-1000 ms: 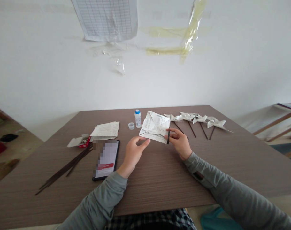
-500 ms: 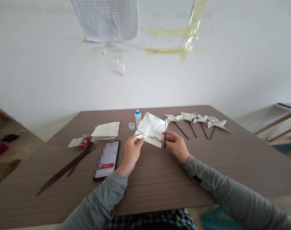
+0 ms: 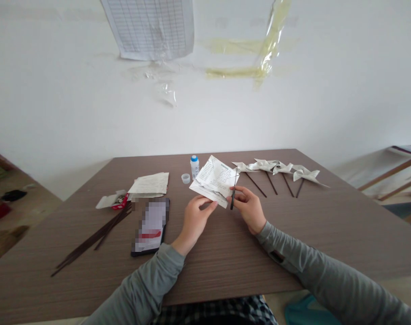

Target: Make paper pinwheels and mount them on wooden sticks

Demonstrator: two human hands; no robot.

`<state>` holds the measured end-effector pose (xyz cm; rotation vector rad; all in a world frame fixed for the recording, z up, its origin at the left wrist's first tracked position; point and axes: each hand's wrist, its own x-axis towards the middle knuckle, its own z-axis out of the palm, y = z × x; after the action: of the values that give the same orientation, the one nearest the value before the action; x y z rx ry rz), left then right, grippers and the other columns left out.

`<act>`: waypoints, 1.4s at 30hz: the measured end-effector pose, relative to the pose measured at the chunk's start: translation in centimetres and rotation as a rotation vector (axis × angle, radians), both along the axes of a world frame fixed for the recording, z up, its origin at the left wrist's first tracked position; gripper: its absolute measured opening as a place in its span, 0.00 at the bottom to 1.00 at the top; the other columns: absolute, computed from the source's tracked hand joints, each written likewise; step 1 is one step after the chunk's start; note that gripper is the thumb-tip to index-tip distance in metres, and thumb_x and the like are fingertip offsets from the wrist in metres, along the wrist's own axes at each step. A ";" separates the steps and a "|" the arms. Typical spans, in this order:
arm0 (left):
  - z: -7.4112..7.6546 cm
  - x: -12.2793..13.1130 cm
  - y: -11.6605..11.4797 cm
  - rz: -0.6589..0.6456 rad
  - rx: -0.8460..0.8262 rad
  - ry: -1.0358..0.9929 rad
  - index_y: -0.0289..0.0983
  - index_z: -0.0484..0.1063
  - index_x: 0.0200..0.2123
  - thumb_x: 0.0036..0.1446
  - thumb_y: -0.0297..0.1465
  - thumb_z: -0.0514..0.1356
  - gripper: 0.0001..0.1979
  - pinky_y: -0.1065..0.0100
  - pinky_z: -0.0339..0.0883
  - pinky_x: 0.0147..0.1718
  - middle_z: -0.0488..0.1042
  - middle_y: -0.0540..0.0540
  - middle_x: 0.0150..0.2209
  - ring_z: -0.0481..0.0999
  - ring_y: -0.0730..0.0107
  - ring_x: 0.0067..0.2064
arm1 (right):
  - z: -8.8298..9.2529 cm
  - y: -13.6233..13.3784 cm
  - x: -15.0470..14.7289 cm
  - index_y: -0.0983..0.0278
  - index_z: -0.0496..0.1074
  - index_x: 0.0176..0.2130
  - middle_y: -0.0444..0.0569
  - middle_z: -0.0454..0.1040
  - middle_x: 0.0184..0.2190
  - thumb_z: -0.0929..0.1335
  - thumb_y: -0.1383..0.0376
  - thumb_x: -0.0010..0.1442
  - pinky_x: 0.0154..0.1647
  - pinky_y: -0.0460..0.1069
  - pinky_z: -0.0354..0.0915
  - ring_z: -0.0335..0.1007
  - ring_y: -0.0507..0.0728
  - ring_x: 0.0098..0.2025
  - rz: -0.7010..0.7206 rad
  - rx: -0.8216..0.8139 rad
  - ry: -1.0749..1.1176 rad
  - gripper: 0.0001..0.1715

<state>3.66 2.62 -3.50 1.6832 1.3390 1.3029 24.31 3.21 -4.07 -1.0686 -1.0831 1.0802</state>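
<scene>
A square sheet of printed paper [image 3: 214, 178], with slits running in from its corners, is held up above the table. My left hand [image 3: 197, 221] pinches its lower edge between thumb and fingers. In my right hand [image 3: 248, 207] is a pair of dark-handled scissors [image 3: 233, 194], blades pointing up beside the paper's right corner. The right fingertips also lie close to the paper; whether they grip it I cannot tell. Just behind the sheet stands a small white bottle [image 3: 195, 168] with a blue top.
Paper pinwheels [image 3: 282, 168] on dark sticks lie at the back right. Left of my hands are a phone [image 3: 151, 228], a paper stack [image 3: 149, 185], a small red box [image 3: 119, 200] and dark sticks [image 3: 90, 239]. A clear cap [image 3: 185, 178] sits by the bottle.
My left hand has shifted right along the paper's lower edge. The sheet has turned a little, and its slit left corner lies flatter. My right hand has barely moved, still holding the scissors.
</scene>
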 end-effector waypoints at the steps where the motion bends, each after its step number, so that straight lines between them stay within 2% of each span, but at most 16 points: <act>1: -0.2 0.0 0.0 0.006 0.003 0.009 0.43 0.91 0.35 0.62 0.37 0.75 0.05 0.52 0.78 0.62 0.93 0.41 0.47 0.90 0.47 0.53 | 0.0 -0.1 -0.1 0.62 0.83 0.48 0.44 0.81 0.26 0.88 0.45 0.43 0.33 0.52 0.67 0.72 0.58 0.30 0.004 -0.002 0.000 0.40; 9: -0.9 -0.3 0.6 0.080 0.029 0.061 0.42 0.91 0.34 0.63 0.32 0.73 0.04 0.50 0.78 0.61 0.92 0.40 0.48 0.90 0.47 0.55 | 0.1 -0.5 -0.9 0.62 0.83 0.46 0.41 0.78 0.24 0.89 0.44 0.42 0.34 0.52 0.65 0.71 0.57 0.29 0.043 -0.022 -0.019 0.41; 17: -0.9 0.0 0.4 0.071 0.010 0.077 0.43 0.90 0.33 0.62 0.32 0.75 0.04 0.49 0.78 0.62 0.92 0.40 0.48 0.90 0.47 0.55 | 0.0 -0.4 -0.9 0.62 0.83 0.47 0.41 0.76 0.23 0.88 0.41 0.43 0.32 0.52 0.61 0.67 0.56 0.28 0.009 -0.007 -0.020 0.42; 22: -0.4 0.1 0.1 0.074 -0.021 0.004 0.42 0.89 0.36 0.59 0.33 0.75 0.02 0.53 0.80 0.56 0.93 0.41 0.44 0.91 0.48 0.50 | 0.1 -0.5 -0.9 0.62 0.83 0.45 0.42 0.77 0.23 0.89 0.43 0.41 0.33 0.52 0.63 0.68 0.56 0.28 0.008 -0.019 -0.010 0.41; 26: 0.3 0.2 -0.3 0.016 -0.104 -0.070 0.42 0.86 0.32 0.60 0.36 0.72 0.06 0.58 0.80 0.46 0.92 0.44 0.37 0.91 0.51 0.42 | 0.1 -0.6 -1.1 0.62 0.83 0.46 0.42 0.79 0.24 0.89 0.44 0.41 0.33 0.52 0.64 0.70 0.57 0.28 0.018 -0.022 -0.004 0.40; 29: 0.6 0.3 -0.4 0.018 -0.132 -0.108 0.42 0.85 0.30 0.59 0.38 0.72 0.08 0.60 0.79 0.43 0.92 0.44 0.35 0.91 0.51 0.40 | 0.2 -0.5 -1.1 0.62 0.83 0.46 0.41 0.78 0.23 0.89 0.44 0.41 0.33 0.52 0.64 0.69 0.57 0.28 0.023 -0.025 -0.009 0.40; 42: 1.3 -0.7 -0.1 0.124 -0.104 -0.241 0.42 0.83 0.27 0.54 0.42 0.74 0.11 0.59 0.80 0.45 0.89 0.45 0.32 0.89 0.52 0.41 | -0.8 -0.1 0.3 0.63 0.89 0.53 0.45 0.80 0.28 0.85 0.47 0.51 0.36 0.53 0.70 0.75 0.60 0.33 0.098 -0.037 -0.126 0.35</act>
<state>2.94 2.54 -2.23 1.3443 1.3584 1.4299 24.60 3.15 -4.86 -1.1344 -1.2308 1.1261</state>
